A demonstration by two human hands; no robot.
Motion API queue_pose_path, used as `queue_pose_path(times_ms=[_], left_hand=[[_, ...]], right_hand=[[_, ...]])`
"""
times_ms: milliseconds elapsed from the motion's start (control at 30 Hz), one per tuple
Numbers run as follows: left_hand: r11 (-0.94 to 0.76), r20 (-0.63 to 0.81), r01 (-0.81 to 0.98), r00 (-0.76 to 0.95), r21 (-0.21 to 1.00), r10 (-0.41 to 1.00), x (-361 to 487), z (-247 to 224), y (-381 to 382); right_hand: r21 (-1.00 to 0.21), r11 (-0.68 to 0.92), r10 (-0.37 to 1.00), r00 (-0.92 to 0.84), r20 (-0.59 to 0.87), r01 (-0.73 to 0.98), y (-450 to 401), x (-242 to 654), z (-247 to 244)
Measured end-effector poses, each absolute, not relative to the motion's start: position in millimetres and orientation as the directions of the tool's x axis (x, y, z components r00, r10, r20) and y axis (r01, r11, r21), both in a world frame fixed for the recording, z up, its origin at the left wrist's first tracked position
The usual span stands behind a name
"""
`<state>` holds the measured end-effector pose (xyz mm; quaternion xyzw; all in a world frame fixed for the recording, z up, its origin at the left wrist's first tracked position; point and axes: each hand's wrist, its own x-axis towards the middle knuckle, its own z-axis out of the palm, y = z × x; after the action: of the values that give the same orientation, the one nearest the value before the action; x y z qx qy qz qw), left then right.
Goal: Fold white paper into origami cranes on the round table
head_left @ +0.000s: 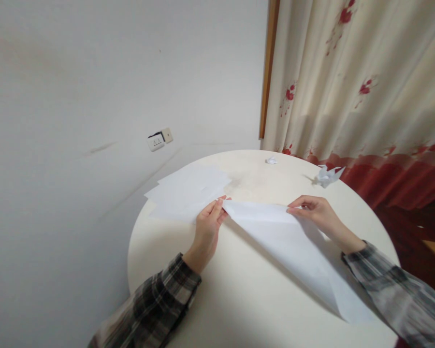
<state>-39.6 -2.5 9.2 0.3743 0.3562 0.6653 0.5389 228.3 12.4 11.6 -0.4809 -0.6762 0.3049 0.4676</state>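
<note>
- Paper (282, 237), one white sheet, is stretching between both hands and slanting down toward the right sleeve (387, 285).
- The left hand (208, 224) is pinching its left corner; the right hand (315, 215) is pinching its upper edge.
- One round white table (232, 299) is spreading beneath the grip.
- Loose sheets (188, 188), too overlapped to count, are lying just beyond the left hand.
- One crumpled scrap (271, 160) is resting beyond the gap between the hands; one folded figure (326, 177) is standing beyond the right hand.
- Well beyond the left hand, one socket (155, 142) and one smaller plate (167, 135) are sitting side by side on the wall (94, 72).
- One flowered curtain (315, 72) is hanging well beyond the right hand.
</note>
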Motion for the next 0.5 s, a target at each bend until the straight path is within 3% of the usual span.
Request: queue_pose_path(times_ms=[500], left_hand=[[-0.175, 0.149, -0.518, -0.093, 0.837, 0.985, -41.7, 9.3, 1.6]], right_hand=[[-0.849, 0.352, 0.935, -0.111, 0.336, 0.394, 11.7, 231.9, 11.2]])
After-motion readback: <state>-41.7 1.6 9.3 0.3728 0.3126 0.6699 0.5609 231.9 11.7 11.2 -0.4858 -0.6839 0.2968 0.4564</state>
